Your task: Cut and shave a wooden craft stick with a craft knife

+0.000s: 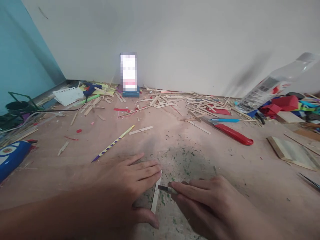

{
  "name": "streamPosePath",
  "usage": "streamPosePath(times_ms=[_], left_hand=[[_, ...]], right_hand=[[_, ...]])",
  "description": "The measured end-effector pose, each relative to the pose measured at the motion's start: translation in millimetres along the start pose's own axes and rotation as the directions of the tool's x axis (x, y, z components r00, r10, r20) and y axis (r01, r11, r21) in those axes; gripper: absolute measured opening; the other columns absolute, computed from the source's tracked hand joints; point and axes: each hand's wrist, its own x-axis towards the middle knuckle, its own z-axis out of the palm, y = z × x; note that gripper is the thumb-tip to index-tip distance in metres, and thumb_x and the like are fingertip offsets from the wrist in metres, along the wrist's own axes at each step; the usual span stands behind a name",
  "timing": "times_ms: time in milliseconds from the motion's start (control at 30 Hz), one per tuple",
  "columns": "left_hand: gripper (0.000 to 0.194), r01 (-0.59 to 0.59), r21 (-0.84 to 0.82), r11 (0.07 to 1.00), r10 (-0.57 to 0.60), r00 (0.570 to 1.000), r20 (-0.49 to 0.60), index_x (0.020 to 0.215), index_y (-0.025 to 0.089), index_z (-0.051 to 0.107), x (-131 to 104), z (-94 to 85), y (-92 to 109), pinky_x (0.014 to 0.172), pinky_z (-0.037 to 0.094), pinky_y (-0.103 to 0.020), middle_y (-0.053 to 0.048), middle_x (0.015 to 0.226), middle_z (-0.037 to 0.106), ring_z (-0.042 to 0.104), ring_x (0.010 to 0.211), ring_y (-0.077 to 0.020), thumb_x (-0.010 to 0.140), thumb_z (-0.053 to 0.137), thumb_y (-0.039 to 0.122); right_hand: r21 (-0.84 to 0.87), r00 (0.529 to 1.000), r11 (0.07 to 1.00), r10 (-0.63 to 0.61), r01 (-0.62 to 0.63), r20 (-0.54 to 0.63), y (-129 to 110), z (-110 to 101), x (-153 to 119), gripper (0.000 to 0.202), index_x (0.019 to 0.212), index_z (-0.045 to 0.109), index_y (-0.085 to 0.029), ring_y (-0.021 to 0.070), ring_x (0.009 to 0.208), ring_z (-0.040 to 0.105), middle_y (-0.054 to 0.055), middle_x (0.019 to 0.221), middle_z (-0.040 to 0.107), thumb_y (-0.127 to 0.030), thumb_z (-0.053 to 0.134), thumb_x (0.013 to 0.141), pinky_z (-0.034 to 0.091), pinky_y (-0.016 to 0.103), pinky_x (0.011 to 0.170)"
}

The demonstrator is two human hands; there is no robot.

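Observation:
A pale wooden stick (pixel 156 196) lies lengthwise on the table in the lower middle. My left hand (pixel 136 178) has its fingers spread, with fingertips on the stick's far end and the thumb beside its near end. To the right, my right hand (pixel 202 196) is closed around a small blade tool (pixel 163 188); its dark flat tip points left and meets the stick's right edge. The tool's handle is mostly hidden by my fingers. Small green shavings (pixel 186 156) are scattered around and beyond both hands.
Many loose sticks (pixel 165 100) lie along the wall near a phone on a stand (pixel 131 94). A yellow pencil (pixel 112 145), red cutter (pixel 233 134), clear bottle (pixel 272 85), wooden block (pixel 295 153) and blue object (pixel 15 156) surround the work area. Tweezers-like tips (pixel 310 181) show at right.

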Motion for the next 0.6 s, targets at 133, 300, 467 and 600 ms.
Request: streamPosePath(times_ms=[133,300,467,600], left_hand=[[0.088,0.005,0.004,1.0,-0.005,0.998,0.055,0.155,0.012,0.06,0.7,-3.3,0.3,0.144,0.008,-0.038,-0.01,0.162,0.063,0.056,0.156,-0.0231,0.104,0.053,0.083],[0.086,0.008,-0.02,1.0,-0.007,0.998,0.06,0.155,0.01,0.06,0.8,-3.1,1.7,0.143,0.014,-0.043,-0.012,0.164,0.061,0.054,0.157,-0.0265,0.106,0.054,0.08],[0.083,-0.009,-0.06,0.998,0.009,1.0,-0.002,0.151,0.006,0.064,1.2,-0.8,-0.2,0.143,0.013,-0.041,-0.014,0.162,0.062,0.057,0.154,-0.0276,0.106,0.061,0.075],[0.082,-0.018,-0.086,0.996,0.019,1.0,0.012,0.15,0.003,0.064,3.2,-5.4,0.7,0.142,0.022,-0.047,-0.018,0.161,0.062,0.06,0.151,-0.031,0.106,0.063,0.072]], right_hand=[[0.031,1.0,0.999,0.007,-0.007,0.001,4.4,0.9,-0.8,0.019,0.106,0.071,-0.024,0.0098,0.065,0.064,-0.003,0.081,0.07,-0.023,0.054,0.115,0.042,0.03,0.059],[0.065,0.999,0.998,0.026,-0.028,0.036,7.2,-0.8,-3.8,0.017,0.112,0.072,-0.025,0.01,0.067,0.063,-0.003,0.083,0.072,-0.023,0.056,0.115,0.044,0.028,0.061],[0.085,0.998,0.996,0.032,-0.038,0.063,5.5,-3.0,-1.3,0.019,0.105,0.07,-0.025,0.0083,0.058,0.057,-0.005,0.075,0.065,-0.023,0.055,0.116,0.042,0.026,0.055],[0.091,0.997,0.995,0.039,-0.045,0.068,6.0,-3.2,-0.2,0.019,0.11,0.072,-0.026,0.009,0.062,0.06,-0.005,0.078,0.065,-0.023,0.054,0.116,0.044,0.026,0.055]])
